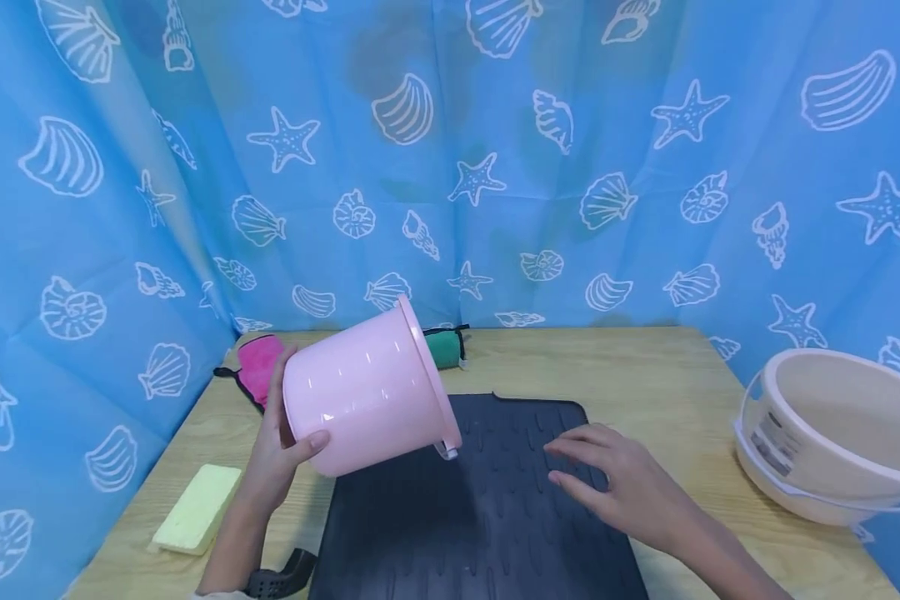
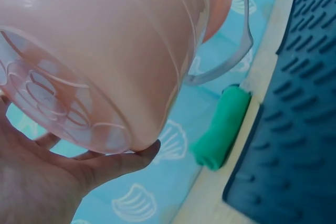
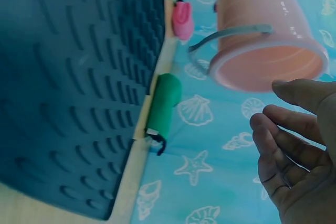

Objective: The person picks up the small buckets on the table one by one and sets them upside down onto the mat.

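My left hand (image 1: pixel 276 454) grips a glossy pink plastic bucket (image 1: pixel 367 387) near its base, with the thumb on the near side. The bucket is held tilted on its side over a black ribbed rubber mat (image 1: pixel 525 508), its mouth facing right. In the left wrist view its round moulded bottom (image 2: pixel 47 98) shows, with the fingers at the lower edge. A pale bail handle (image 3: pixel 231 32) hangs from the rim. My right hand (image 1: pixel 622 483) is over the mat's right side, apart from the bucket, fingers loosely bent and holding nothing.
A cream bucket (image 1: pixel 787 442) with a handle stands at the right table edge. On the left lie a pale yellow sponge (image 1: pixel 198 508) and a pink cloth item (image 1: pixel 258 367). A green roll (image 1: pixel 442 348) lies behind the mat. A blue shell-patterned curtain (image 1: pixel 450 183) surrounds the table.
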`<state>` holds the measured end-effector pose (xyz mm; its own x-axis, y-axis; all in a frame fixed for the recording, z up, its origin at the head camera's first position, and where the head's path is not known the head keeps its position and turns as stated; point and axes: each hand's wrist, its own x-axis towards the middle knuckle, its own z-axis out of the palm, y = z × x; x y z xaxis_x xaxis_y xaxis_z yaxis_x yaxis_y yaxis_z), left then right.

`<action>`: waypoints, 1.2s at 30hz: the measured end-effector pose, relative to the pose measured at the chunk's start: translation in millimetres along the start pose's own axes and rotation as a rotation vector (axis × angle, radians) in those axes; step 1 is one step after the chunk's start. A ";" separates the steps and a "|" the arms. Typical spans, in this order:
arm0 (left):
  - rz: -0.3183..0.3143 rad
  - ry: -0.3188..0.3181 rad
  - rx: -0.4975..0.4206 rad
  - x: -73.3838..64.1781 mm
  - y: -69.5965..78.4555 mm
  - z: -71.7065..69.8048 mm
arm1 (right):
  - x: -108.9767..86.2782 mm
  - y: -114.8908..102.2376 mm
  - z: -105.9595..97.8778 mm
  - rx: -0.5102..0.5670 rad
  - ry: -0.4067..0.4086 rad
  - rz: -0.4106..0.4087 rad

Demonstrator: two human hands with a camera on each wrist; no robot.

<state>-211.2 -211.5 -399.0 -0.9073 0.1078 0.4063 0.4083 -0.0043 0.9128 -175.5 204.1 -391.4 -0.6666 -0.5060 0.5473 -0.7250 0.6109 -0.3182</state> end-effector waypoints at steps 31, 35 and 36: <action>-0.078 0.105 0.030 -36.4 38.7 -88.7 | -60.8 20.6 37.8 -0.029 -0.522 0.108; -0.087 0.107 0.059 -39.5 41.4 -97.4 | -65.4 24.5 43.6 -0.030 -0.505 0.066; -0.087 0.106 0.063 -40.2 42.0 -99.9 | -66.4 25.4 45.3 -0.035 -0.504 0.058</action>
<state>-167.7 -315.3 -373.0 -0.9437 -0.0008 0.3309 0.3301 0.0635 0.9418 -157.6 225.6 -470.8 -0.7127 -0.6963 0.0849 -0.6837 0.6624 -0.3064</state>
